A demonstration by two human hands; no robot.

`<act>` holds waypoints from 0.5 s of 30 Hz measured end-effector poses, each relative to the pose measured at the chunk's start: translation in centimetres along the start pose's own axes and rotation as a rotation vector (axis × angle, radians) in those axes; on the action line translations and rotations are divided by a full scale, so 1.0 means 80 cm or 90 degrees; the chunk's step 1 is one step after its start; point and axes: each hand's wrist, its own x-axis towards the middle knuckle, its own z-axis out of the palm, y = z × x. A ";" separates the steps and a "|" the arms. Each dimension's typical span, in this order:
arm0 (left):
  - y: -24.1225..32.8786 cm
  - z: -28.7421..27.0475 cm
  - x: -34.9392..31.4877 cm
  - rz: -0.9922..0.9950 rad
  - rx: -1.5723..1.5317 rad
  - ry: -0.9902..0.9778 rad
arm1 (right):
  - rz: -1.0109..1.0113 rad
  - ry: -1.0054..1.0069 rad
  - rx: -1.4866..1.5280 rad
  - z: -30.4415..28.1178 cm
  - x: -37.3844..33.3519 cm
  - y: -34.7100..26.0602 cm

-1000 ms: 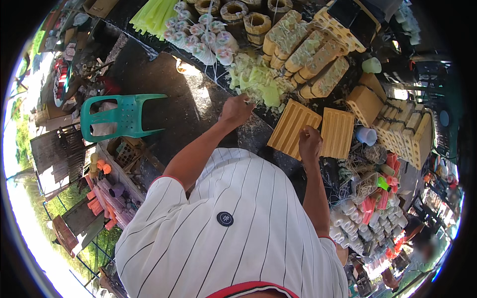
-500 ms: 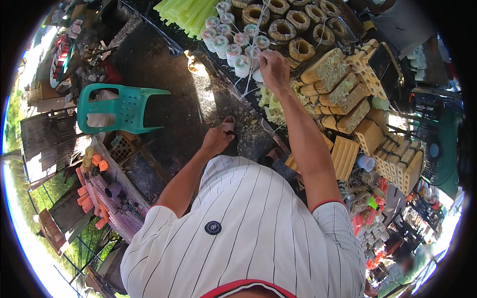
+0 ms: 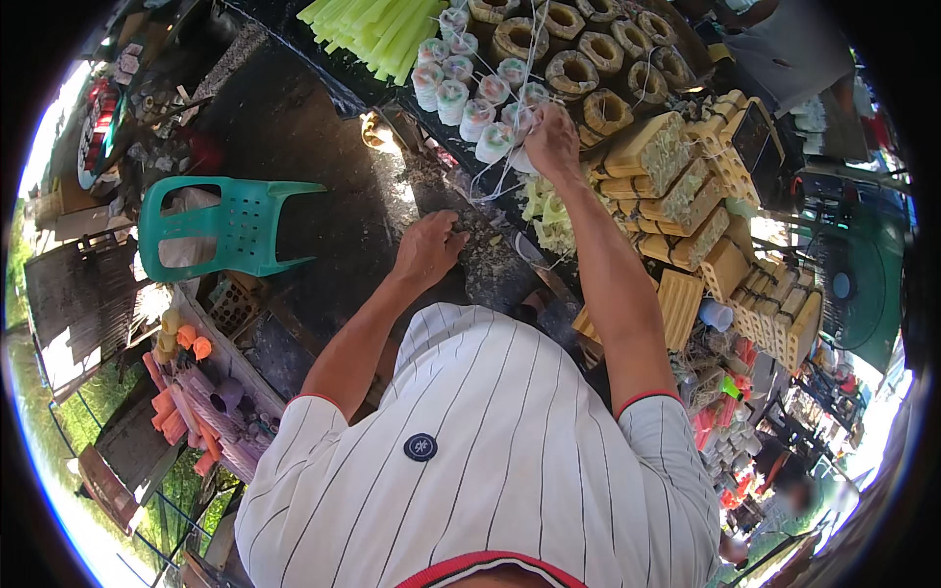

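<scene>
My right hand (image 3: 555,147) reaches to the near edge of a group of white, plastic-wrapped cylindrical bundles (image 3: 477,120) on the dark table. Its fingers are bent in against the rightmost bundles; what they close on is hidden. Thin white string (image 3: 480,186) loops over the bundles and hangs down beside the hand. Over the floor, my left hand (image 3: 428,247) hangs in the air with its fingers loosely apart, holding nothing. Pale green shavings (image 3: 545,211) lie beneath my right wrist.
Pale green strips (image 3: 377,34) lie at the table's far left. Hollow brown tubes (image 3: 571,76) stand behind the bundles. Tan blocks (image 3: 647,162) tied with dark bands are stacked at right. A green plastic chair (image 3: 235,227) stands left, above pink and orange rolls (image 3: 201,407).
My right hand has shifted right and a little nearer, staying beside the bundles. The left hand has moved slightly forward. The whole view has turned a little.
</scene>
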 end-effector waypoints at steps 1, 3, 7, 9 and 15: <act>0.007 -0.003 0.011 0.048 -0.006 0.043 | 0.081 -0.025 0.091 -0.014 0.008 -0.009; 0.017 -0.004 0.027 0.137 -0.018 0.126 | 0.194 -0.023 0.269 -0.055 0.020 -0.029; 0.060 -0.006 0.077 0.288 0.030 0.246 | 0.261 -0.037 0.480 -0.098 0.040 -0.019; 0.088 -0.002 0.119 0.370 0.100 0.332 | 0.271 -0.068 0.401 -0.116 0.040 -0.020; 0.119 0.034 0.269 0.343 0.286 0.379 | 0.022 -0.070 -0.184 -0.106 0.032 0.049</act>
